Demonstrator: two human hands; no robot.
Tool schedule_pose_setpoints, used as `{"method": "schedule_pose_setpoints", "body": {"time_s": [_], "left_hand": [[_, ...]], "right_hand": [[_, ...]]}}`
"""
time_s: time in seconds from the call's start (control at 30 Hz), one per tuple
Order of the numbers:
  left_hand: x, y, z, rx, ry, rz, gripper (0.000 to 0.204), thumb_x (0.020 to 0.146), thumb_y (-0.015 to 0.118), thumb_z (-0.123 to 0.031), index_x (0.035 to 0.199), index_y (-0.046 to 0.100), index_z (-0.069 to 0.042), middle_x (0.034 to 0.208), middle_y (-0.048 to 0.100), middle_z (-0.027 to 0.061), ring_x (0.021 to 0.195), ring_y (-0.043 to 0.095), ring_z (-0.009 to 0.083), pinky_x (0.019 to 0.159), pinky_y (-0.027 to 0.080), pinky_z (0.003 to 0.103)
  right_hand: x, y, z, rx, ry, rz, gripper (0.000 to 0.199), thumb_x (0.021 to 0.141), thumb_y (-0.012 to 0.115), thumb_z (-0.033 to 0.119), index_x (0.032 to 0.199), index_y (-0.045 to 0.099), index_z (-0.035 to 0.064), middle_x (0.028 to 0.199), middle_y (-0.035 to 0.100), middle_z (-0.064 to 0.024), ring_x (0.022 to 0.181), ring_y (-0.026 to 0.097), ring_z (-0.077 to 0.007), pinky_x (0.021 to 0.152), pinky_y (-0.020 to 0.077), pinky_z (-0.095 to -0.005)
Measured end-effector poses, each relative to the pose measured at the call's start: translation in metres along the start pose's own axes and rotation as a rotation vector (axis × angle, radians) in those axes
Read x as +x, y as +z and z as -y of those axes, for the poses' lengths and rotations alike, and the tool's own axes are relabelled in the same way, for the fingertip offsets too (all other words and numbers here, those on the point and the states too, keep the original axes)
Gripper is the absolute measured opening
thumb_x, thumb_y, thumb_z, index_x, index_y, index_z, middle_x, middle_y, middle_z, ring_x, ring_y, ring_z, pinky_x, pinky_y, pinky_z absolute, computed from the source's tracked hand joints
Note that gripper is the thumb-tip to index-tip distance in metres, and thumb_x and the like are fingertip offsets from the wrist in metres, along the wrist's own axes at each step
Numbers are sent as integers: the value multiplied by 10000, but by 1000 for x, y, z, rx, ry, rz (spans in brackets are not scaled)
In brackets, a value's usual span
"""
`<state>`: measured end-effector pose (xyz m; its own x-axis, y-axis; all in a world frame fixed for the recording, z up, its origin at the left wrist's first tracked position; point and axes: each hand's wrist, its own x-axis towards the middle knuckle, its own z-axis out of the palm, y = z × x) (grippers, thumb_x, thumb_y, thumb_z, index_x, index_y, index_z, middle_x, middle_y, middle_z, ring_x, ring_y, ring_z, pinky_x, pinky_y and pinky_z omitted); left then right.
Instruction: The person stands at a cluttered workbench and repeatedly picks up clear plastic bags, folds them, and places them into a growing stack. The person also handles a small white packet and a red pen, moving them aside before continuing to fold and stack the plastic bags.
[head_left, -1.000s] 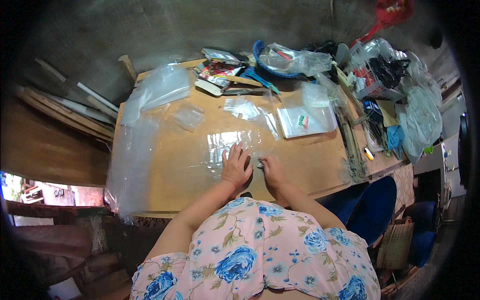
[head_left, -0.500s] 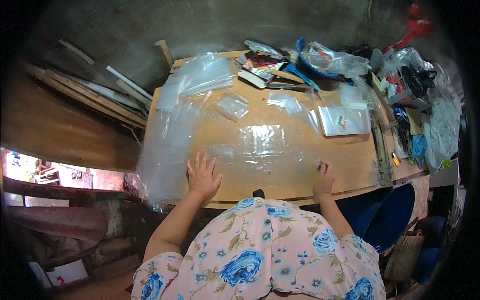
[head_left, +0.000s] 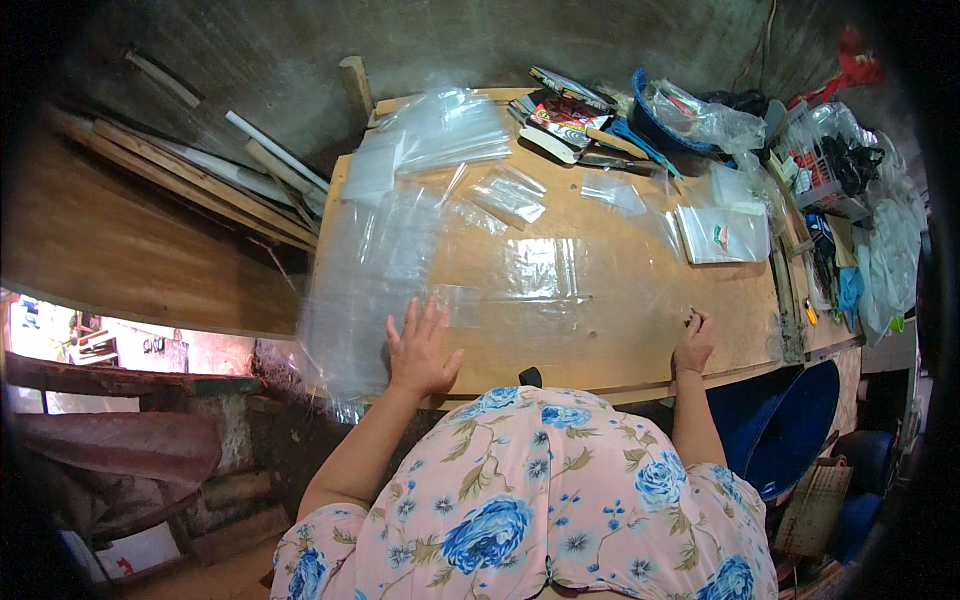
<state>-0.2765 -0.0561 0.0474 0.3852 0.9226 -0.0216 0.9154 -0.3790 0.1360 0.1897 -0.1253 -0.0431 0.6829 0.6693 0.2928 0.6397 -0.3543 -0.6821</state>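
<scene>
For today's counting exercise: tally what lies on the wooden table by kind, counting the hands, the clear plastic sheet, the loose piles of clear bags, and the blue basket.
Hands: 2, left hand and right hand, both flat on the sheet
Large clear plastic sheet: 1
Piles of clear bags: 2, far left and right
Blue basket: 1
Total: 6

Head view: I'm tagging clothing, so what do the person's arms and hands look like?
Both forearms are bare, as are the left hand and right hand: no gloves; rings or a watch cannot be made out. Short sleeves of a pink garment with blue flowers end above the elbows.
</scene>
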Motion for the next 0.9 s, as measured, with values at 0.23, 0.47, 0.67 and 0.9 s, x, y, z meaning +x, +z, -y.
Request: {"method": "schedule_pose_setpoints", "body": {"time_s": [0.23, 0.47, 0.67, 0.9], "left_hand": [[15, 2, 8, -4, 143, 37, 605, 771, 534, -395, 1293, 411, -117, 1398, 308, 102, 1326, 189, 307, 1019, 87, 594], [17, 3, 31, 38, 141, 58, 573, 758, 561, -397, 1266, 449, -156, 1356, 365, 85, 1302, 225, 319, 1015, 89, 601], [20, -2, 40, 79, 178, 67, 552, 758, 562, -425, 1250, 478, -188, 1352, 385, 57, 1300, 244, 306, 1016, 116, 595], [19, 1, 47, 75, 169, 65, 555, 762, 562, -419, 1256, 474, -181, 1361, 373, 67, 1303, 232, 315, 1009, 116, 602]], "right_hand": [[-1, -3, 14, -115, -56, -52, 176, 901, 444, 133, 977, 545, 10, 893, 580, -178, 826, 569, -320, 727, 440, -380], [-3, 0, 15, -96, 3, -48, 174, 897, 450, 138, 971, 548, 15, 885, 576, -175, 819, 565, -317, 726, 433, -394], [0, 2, 0, -117, -14, -53, 174, 896, 449, 135, 984, 544, 21, 883, 583, -182, 821, 570, -319, 715, 437, -396], [-1, 1, 8, -125, 22, -43, 178, 898, 447, 139, 1002, 538, 27, 906, 585, -186, 832, 574, -326, 723, 441, -397]]}}
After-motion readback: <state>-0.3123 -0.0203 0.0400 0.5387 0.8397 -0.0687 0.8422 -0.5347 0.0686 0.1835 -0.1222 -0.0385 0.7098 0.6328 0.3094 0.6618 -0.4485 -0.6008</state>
